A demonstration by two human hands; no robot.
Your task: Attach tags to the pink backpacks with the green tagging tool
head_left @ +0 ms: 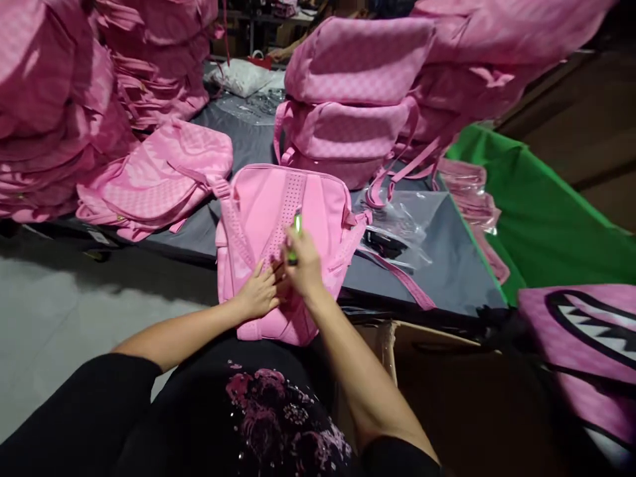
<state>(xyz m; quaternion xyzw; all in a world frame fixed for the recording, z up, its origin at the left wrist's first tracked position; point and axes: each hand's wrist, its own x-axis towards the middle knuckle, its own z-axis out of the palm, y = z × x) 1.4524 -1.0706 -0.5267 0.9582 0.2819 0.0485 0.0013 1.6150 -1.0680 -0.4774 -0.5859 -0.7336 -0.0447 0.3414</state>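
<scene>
A pink backpack (318, 199) leans at the table's front edge, its padded back panel and straps facing me. My left hand (259, 291) lies on its lower middle with the fingers spread. Above and to the right of it, my right hand (303, 262) is closed round a small green and black tool (297, 224), held over the perforated centre strip. The right hand is slightly blurred, and the tool's tip cannot be made out.
Pink backpacks (173, 172) lie and stack at the left; more (358, 66) stand behind. Clear plastic bags (397, 228) and a loose strap (405, 281) lie right. Beyond are green fabric (551, 218), an open cardboard box (447, 391) and a patterned pink bag (586, 331).
</scene>
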